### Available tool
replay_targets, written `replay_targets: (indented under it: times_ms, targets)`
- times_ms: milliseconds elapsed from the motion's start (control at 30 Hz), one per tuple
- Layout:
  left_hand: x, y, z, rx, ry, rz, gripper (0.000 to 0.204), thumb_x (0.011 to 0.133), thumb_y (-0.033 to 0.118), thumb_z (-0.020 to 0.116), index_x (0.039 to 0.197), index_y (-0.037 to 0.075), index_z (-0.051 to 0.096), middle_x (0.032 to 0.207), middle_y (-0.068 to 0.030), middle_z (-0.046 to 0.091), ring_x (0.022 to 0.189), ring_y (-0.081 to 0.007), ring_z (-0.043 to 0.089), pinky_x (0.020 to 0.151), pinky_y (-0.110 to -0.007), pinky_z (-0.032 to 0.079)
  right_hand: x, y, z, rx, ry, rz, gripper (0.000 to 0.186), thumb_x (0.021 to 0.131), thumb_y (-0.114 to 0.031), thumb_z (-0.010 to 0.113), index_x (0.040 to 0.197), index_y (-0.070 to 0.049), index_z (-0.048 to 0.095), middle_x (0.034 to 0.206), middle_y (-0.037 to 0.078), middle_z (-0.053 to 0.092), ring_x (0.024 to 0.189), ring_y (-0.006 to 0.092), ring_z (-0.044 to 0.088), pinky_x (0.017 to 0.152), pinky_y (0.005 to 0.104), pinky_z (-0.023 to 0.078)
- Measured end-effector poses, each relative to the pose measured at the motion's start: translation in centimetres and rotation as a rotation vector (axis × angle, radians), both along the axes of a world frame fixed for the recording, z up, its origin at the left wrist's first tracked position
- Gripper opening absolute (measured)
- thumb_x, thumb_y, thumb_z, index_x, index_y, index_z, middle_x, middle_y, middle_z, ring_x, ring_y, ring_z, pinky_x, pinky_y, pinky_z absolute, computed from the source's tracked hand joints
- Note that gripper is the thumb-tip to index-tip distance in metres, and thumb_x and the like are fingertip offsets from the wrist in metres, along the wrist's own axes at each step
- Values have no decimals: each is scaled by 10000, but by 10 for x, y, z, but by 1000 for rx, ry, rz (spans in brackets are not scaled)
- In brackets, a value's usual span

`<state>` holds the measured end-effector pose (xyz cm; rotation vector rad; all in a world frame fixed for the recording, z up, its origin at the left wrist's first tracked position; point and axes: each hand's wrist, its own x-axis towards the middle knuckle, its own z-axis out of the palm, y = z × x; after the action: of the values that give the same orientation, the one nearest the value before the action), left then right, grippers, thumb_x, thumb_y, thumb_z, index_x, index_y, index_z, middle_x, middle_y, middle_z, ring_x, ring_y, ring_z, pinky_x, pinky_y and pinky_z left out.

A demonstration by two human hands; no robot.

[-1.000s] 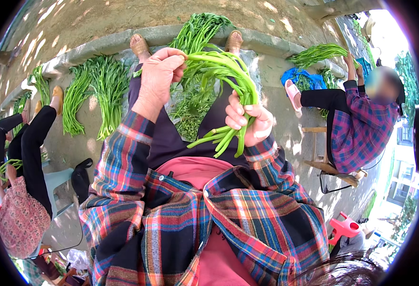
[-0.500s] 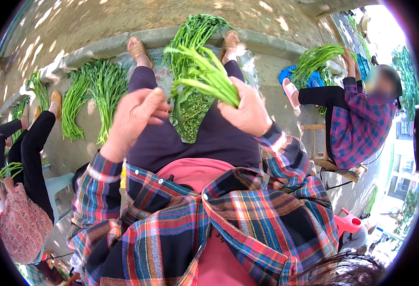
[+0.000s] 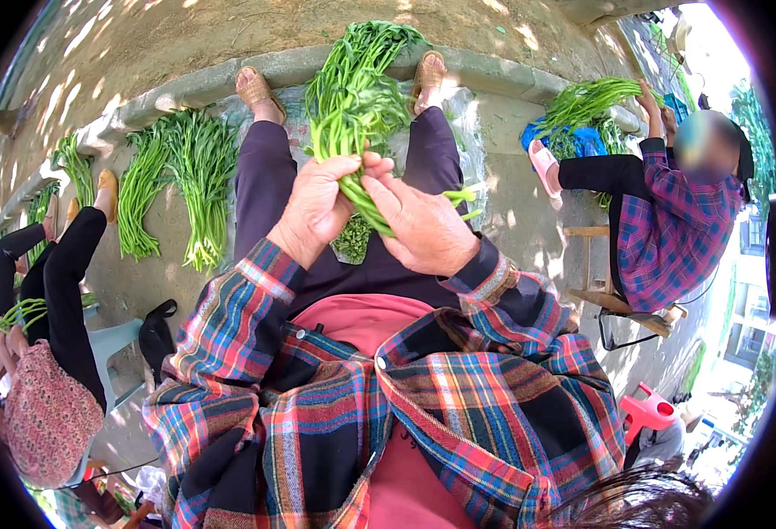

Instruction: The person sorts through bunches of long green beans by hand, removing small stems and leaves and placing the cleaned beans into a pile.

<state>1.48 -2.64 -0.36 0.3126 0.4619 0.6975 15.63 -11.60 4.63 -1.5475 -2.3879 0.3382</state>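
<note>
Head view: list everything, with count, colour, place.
Held greens: one bunch, green, centre
Far greens: one heap, green, ahead
Loose leaves: uncounted, green, between thighs
Ground bunches: at least three, green, left
Sheet: one, clear, underfoot
Kerb: one, grey, ahead
Sack: one, blue, right
Stool: one, brown, right
Plastic item: one, red, lower right
Chair: one, pale blue, left
Bag: one, black, left
Person: one, purple plaid, right
Another person: one, pink floral, left
Smaller things: unclear
Sandals: two, tan, ahead
Trousers: one, dark, centre
Shirt: one, plaid, below
Left grip: one, bare, centre
Right grip: one, bare, centre
</note>
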Motion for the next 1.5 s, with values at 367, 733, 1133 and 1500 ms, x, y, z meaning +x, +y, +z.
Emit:
replay_targets:
  times_ms: [367, 733, 1133, 1500]
  targets:
    - [-26, 9, 7, 433, 167, 76, 204, 818, 6, 558, 1023, 8, 557, 789, -60, 609, 624, -99, 547, 590, -219, 454, 18, 2, 7, -87, 498, -109, 438, 769, -65, 581, 1196, -29, 487, 1062, 154, 532, 913, 286, 592, 769, 346, 484]
    - [-9, -19, 10, 772, 609, 268, 308, 763, 23, 639, 1061, -27, 578, 857, -13, 630, 749, -57, 546, 671, -218, 462, 21, 13, 22, 88, 699, -352, 227, 812, -96, 579, 1013, 8, 561, 812, 93, 588, 649, 158, 574, 593, 265, 472]
    - [10, -48, 8, 847, 628, 185, 301, 803, 36, 624, 1095, 16, 553, 833, -54, 639, 697, -117, 594, 630, -257, 482, 24, 19, 6, 105, 649, -437, 188, 778, -96, 647, 929, -2, 586, 710, 40, 577, 572, 97, 551, 540, 236, 448]
    - [-9, -20, 11, 487, 338, 211, 230, 845, 42, 588, 1069, -7, 565, 863, -40, 617, 614, -63, 500, 548, -187, 403, 24, 9, 4, -118, 1126, -508, 101, 822, -33, 632, 907, 9, 598, 719, -8, 586, 584, 28, 512, 519, 175, 428]
